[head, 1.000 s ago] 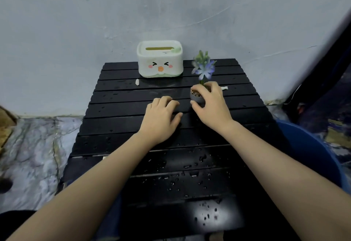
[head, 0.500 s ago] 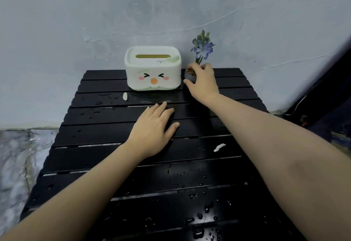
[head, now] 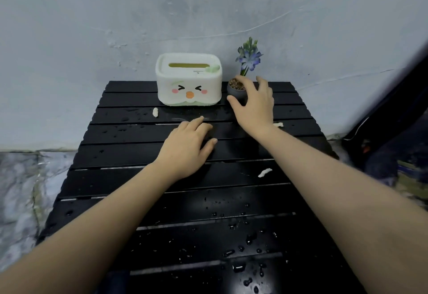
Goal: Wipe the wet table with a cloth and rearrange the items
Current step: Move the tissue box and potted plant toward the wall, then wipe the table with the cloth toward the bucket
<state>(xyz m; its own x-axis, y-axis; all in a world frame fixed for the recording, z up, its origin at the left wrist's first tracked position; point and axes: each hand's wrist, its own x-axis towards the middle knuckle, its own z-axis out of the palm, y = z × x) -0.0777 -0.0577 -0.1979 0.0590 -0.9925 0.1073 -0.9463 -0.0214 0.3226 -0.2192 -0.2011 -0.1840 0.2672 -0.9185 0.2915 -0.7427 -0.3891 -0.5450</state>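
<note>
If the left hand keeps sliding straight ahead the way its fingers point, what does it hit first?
Most likely the tissue box. The left hand lies flat on the table, fingers aimed at the box's front, with only wet slats between. The flower pot sits off to the right; depth is approximate.

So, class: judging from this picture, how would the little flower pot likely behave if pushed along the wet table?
The flower pot looks small, probably light. Its tall flower stem may make it tippy. Droplets on the slatted table suggest it could slide, perhaps catching at gaps.
</note>
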